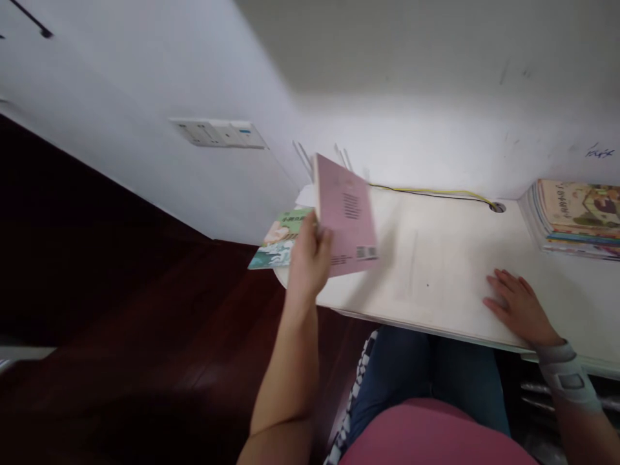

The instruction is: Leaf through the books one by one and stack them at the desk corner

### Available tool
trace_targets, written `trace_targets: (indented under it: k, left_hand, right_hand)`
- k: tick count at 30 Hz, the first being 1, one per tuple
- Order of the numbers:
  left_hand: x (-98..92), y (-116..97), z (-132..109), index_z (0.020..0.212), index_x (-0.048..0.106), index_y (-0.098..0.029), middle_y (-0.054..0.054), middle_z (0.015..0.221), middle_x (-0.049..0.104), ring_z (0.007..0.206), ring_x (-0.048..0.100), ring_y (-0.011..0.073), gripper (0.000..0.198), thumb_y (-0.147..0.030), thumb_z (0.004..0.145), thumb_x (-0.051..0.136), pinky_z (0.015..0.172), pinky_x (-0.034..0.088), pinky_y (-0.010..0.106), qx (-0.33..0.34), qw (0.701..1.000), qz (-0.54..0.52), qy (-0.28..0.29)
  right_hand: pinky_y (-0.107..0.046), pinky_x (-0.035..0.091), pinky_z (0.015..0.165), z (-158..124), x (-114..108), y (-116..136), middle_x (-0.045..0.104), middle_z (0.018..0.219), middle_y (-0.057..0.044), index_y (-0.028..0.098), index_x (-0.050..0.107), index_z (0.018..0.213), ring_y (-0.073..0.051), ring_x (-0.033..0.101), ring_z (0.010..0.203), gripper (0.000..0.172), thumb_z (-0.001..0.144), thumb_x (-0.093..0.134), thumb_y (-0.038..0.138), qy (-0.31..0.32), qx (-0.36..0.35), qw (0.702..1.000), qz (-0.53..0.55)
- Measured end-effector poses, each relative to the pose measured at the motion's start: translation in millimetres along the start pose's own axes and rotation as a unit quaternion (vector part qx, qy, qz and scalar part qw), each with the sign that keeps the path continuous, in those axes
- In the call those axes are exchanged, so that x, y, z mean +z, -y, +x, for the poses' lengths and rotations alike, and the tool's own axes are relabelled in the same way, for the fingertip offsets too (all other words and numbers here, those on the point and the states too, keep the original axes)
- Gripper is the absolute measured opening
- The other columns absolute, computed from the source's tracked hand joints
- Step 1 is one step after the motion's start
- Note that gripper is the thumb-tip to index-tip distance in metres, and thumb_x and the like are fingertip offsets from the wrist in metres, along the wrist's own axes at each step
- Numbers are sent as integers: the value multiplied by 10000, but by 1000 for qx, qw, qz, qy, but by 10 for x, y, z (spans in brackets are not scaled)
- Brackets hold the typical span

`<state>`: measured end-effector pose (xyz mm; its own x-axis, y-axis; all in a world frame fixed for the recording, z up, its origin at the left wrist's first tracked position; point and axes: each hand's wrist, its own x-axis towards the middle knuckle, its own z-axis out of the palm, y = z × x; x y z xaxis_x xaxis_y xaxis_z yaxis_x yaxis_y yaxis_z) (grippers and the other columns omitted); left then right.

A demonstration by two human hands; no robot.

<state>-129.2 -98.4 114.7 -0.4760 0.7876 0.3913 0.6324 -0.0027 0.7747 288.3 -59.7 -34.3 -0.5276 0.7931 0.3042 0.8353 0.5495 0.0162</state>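
Gripping a pink book (347, 216): left hand (310, 259) outstretched, right hand (520, 309) palm-down.

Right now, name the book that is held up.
The pink book, in the left hand; the green book lies at the desk's left end, the book stack sits at the right.

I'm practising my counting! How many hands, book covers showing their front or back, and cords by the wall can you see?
Hands: 2 (left hand, right hand)
Book covers: 3 (pink book, green book, stack's top book)
Cords: 2 (yellow cord, black cord)
Total: 7
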Motion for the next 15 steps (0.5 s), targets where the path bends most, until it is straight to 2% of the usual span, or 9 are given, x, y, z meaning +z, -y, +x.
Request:
trace_targets:
  k: [1,2,4,6,8,9,11,13,15]
  left_hand:
    - [184,-38,-77,1301,494,-170,128,1154,649,1032,632,264,492,-372,853,499,897,503,425,-17,994,-104,29]
    - [384,-81,-168,1277,513,-167,114,1104,670,970,653,246,494,-396,839,515,849,526,401,-49,975,-206,75]
    - [796,-181,-384,1239,533,-154,98,988,704,839,680,233,524,-425,792,573,755,551,379,-137,905,-362,178]
    - [1172,-275,-609,1249,516,-147,85,915,720,741,686,216,562,-398,758,625,710,554,365,-203,837,-447,243]
    - [1465,-324,-785,1270,501,-148,83,917,726,732,689,210,569,-363,759,628,708,553,358,-240,802,-471,279]
    - [1572,-323,-840,1285,491,-152,85,944,727,752,692,212,565,-350,770,612,720,553,363,-248,799,-465,288]
    - [1704,-267,-880,1317,474,-160,99,1040,717,837,695,229,549,-342,807,560,775,551,393,-245,822,-418,300]
    - [1732,-153,-840,1356,452,-160,122,1192,668,1004,665,255,547,-345,844,511,902,513,440,-198,872,-329,302]
    - [1678,-4,-756,1386,432,-152,138,1359,558,1227,544,274,553,-344,870,481,1069,383,477,-112,924,-217,293]
  right_hand:
    - [-496,363,1029,2,-6,2,522,1382,-160,157,542,1262,-293,468,1282,469,923,428,460,2,2,1000,2]
    - [-495,360,1032,3,-11,3,521,1385,-159,158,544,1263,-292,470,1280,468,921,433,457,4,4,1000,4]
    - [-496,354,1038,4,-16,3,517,1391,-155,166,545,1273,-290,467,1285,456,915,443,431,6,8,1000,10]
    - [-502,349,1042,3,-15,-2,515,1398,-149,177,529,1302,-290,454,1298,452,903,452,375,9,9,1000,13]
    - [-506,347,1044,3,-13,-10,505,1409,-144,181,498,1339,-290,443,1308,479,880,457,313,17,6,1000,11]
    - [-507,346,1045,3,-13,-13,501,1413,-144,180,489,1348,-291,441,1309,493,870,457,293,21,5,1000,9]
    - [-503,342,1050,6,-16,-12,496,1418,-146,175,493,1341,-291,442,1309,489,866,453,289,22,5,1000,4]
    - [-500,337,1054,13,-28,1,498,1415,-149,176,511,1318,-290,443,1310,462,884,443,320,19,7,1000,2]
    - [-501,338,1052,24,-49,24,504,1409,-151,179,524,1300,-290,445,1308,446,908,429,367,19,9,1000,4]
